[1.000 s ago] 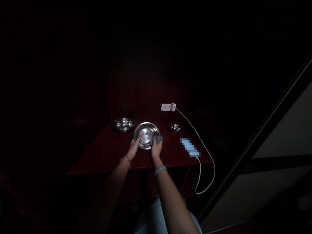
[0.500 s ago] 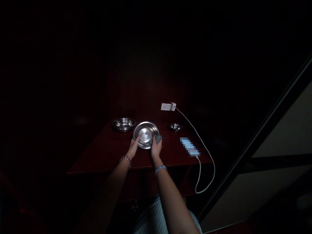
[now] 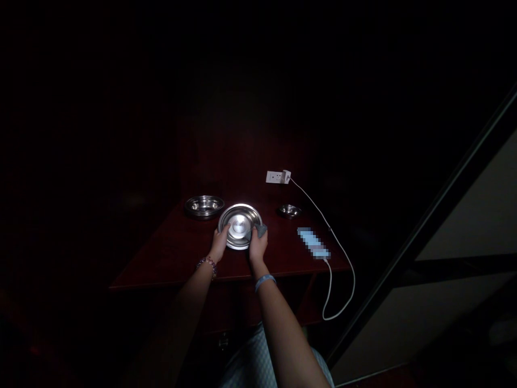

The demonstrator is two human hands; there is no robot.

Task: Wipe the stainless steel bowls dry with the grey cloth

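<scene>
A shiny steel bowl [image 3: 239, 215] is tilted toward me above the dark red table [image 3: 161, 264]. My left hand [image 3: 219, 242] grips its left rim, thumb on the inside and fingers hidden behind. On the right side, my right hand [image 3: 257, 245] is closed around a grey cloth [image 3: 262, 230], which it presses against the bowl's rim and inner wall. Stacked steel bowls [image 3: 204, 207] stand at the back left of the table, and a smaller steel bowl [image 3: 290, 211] sits to the right of the held one.
A phone-like device [image 3: 313, 243], pixelated, lies at the table's right with a white cable [image 3: 354, 275] looping past the edge. The cable runs up to a charger [image 3: 286, 176] in the wall socket [image 3: 274, 177]. A pale panel with a dark frame [image 3: 464, 215] slants at the right.
The steel bowl has shifted slightly left and a bit lower, still between both hands. The right hand with the cloth stays at its right rim.
</scene>
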